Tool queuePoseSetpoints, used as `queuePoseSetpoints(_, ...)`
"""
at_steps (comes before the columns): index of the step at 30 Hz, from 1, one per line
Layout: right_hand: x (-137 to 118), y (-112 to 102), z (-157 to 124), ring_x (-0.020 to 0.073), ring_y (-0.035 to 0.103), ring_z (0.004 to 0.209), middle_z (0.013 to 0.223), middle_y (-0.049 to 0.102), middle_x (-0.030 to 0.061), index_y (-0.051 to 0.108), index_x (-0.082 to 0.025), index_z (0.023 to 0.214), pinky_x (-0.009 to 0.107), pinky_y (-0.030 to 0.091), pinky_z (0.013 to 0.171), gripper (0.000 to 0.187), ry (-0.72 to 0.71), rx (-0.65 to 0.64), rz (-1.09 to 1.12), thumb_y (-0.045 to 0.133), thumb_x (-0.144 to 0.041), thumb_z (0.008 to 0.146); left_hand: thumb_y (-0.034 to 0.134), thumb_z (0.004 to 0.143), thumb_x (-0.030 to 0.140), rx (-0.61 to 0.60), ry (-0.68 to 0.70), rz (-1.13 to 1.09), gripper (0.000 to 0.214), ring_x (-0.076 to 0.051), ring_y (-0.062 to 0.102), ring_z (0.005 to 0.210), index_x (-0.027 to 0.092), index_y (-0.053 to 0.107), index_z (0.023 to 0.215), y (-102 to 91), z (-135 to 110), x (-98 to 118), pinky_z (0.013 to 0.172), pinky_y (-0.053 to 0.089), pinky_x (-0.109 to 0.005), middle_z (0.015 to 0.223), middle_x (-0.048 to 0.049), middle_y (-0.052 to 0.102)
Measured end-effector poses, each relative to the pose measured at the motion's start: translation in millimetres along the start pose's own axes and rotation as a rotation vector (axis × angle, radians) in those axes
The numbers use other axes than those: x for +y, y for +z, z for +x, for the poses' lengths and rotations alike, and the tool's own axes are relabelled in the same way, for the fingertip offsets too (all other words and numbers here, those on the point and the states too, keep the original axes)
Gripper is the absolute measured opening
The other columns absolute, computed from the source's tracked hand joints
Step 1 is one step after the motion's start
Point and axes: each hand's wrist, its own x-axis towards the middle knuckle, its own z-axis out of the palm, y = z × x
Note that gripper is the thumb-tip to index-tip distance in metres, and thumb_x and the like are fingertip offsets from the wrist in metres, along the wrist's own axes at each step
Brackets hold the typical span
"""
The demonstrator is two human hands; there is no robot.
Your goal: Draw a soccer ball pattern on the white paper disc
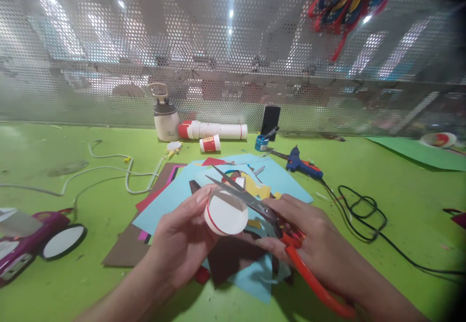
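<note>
My left hand [185,242] is wrapped round a white paper cup [227,212] with a red band near its rim, its round white face tilted towards me. In my right hand [309,229] are scissors [262,205] with orange-red handles. Their blades are slightly apart and point left, passing just above the cup; I cannot tell whether they touch it. Beneath both hands lies a pile of coloured paper [163,208], mostly light blue and brown. Yellow paper scraps [257,186] and another small cup piece [238,182] lie on it behind the blades.
A blue glue gun [302,163] with a coiled black cord [364,215] lies to the right. At the back are a bottle [166,123], stacked paper cups [218,130], a blue jar [261,143] and a phone [270,122]. A purple device [32,244] and white cable [127,178] are left.
</note>
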Motion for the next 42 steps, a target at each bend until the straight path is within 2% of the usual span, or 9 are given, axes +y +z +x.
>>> queuePoseSetpoints(4,-0.1,0.6,-0.8,0.0188,0.057,0.078,0.086,0.06,0.0019,0.066,-0.025,0.109,0.032,0.046,0.069,0.026,0.008,0.005,0.022,0.071,-0.038,0.087,0.085,0.061,0.032,-0.041,-0.001,-0.006,0.029,-0.016,0.059,0.069,0.013,0.076,0.082,-0.2,1.2,0.0,0.06,0.055,-0.026,0.08,-0.0063,0.067)
queuePoseSetpoints(7,0.2,1.2,-0.7,0.0193,0.056,0.079,0.088,0.06,0.0025,0.064,-0.025,0.112,0.032,0.046,0.071,0.03,0.014,-0.004,0.026,0.071,-0.038,0.086,0.085,0.062,0.031,-0.059,-0.007,-0.019,0.027,-0.014,0.058,0.068,0.013,0.076,0.08,0.6,2.0,0.4,0.06,0.052,-0.022,0.077,-0.0047,0.066)
queuePoseSetpoints(16,1.7,3.0,-0.8,0.0202,0.057,0.083,0.092,0.06,0.0035,0.063,-0.025,0.114,0.034,0.046,0.072,0.032,0.003,0.007,0.043,0.071,-0.039,0.087,0.085,0.063,0.031,-0.054,-0.012,-0.013,0.025,-0.012,0.057,0.067,0.013,0.076,0.078,-0.2,-0.8,0.2,0.06,0.049,-0.021,0.078,-0.0046,0.067)
queuePoseSetpoints(24,2.1,1.8,-0.2,0.021,0.058,0.082,0.091,0.06,0.0039,0.063,-0.024,0.115,0.036,0.048,0.073,0.032,0.01,-0.024,0.013,0.068,-0.041,0.088,0.083,0.065,0.033,-0.072,-0.012,0.008,0.026,-0.016,0.057,0.066,0.014,0.075,0.08,0.9,-0.2,-0.5,0.062,0.055,-0.029,0.076,-0.0049,0.065)
queuePoseSetpoints(30,3.0,3.0,-2.4,0.0218,0.058,0.084,0.093,0.06,0.0042,0.061,-0.024,0.116,0.038,0.049,0.074,0.033,0.01,-0.034,0.013,0.066,-0.042,0.09,0.084,0.064,0.032,-0.04,-0.02,-0.024,0.028,-0.016,0.058,0.068,0.013,0.074,0.082,0.2,0.8,-1.6,0.061,0.054,-0.027,0.08,-0.0057,0.066)
queuePoseSetpoints(35,6.3,4.2,-2.6,0.0239,0.062,0.092,0.1,0.063,0.0064,0.06,-0.025,0.118,0.039,0.052,0.079,0.034,0.029,-0.066,0.004,0.065,-0.043,0.09,0.077,0.074,0.033,-0.127,-0.026,-0.05,0.02,-0.019,0.062,0.068,0.014,0.074,0.082,-0.7,2.2,-3.7,0.062,0.056,-0.031,0.077,-0.0065,0.068)
queuePoseSetpoints(38,11.6,7.2,-1.0,0.0227,0.065,0.088,0.097,0.065,0.0052,0.061,-0.027,0.116,0.037,0.055,0.075,0.031,0.021,-0.086,-0.009,0.065,-0.042,0.09,0.072,0.08,0.031,-0.129,-0.023,-0.088,0.018,-0.018,0.063,0.069,0.014,0.073,0.084,-2.2,2.5,-6.5,0.064,0.056,-0.032,0.079,-0.0072,0.068)
queuePoseSetpoints(42,17.3,13.4,0.7,0.0205,0.066,0.082,0.093,0.067,0.0029,0.062,-0.028,0.114,0.033,0.056,0.073,0.029,0.0,-0.022,0.026,0.064,-0.042,0.089,0.072,0.078,0.031,-0.131,-0.011,-0.091,0.023,-0.018,0.062,0.068,0.011,0.072,0.089,-3.8,5.6,-10.2,0.063,0.055,-0.032,0.081,-0.0086,0.067)
